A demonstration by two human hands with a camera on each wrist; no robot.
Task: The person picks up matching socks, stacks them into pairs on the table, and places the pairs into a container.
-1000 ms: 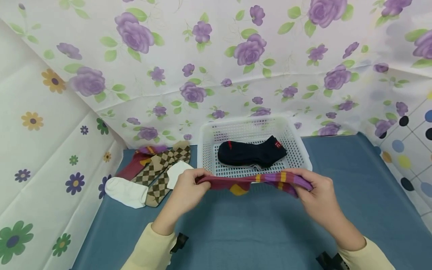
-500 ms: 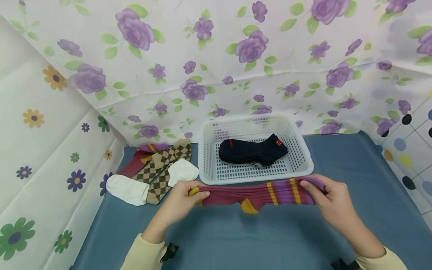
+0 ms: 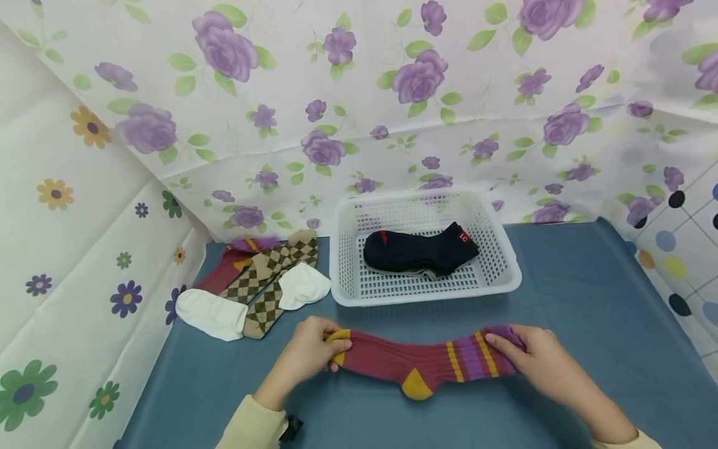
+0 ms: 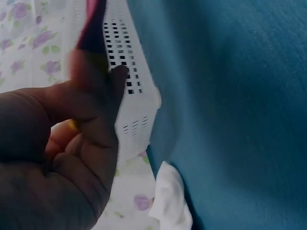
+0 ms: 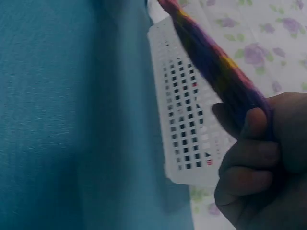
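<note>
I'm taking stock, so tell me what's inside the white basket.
Inside the white basket, a dark sock with red marks lies on top, and a paler edge shows beneath it. The rest of that layer, and the basket floor under it, is covered.

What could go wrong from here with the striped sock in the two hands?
The striped sock is held only at its ends, so if the left hand or the right hand slips, that end might drop and fold.

A similar-looking sock lies crowded against the checked socks, so pulling it out could drag them along.
</note>
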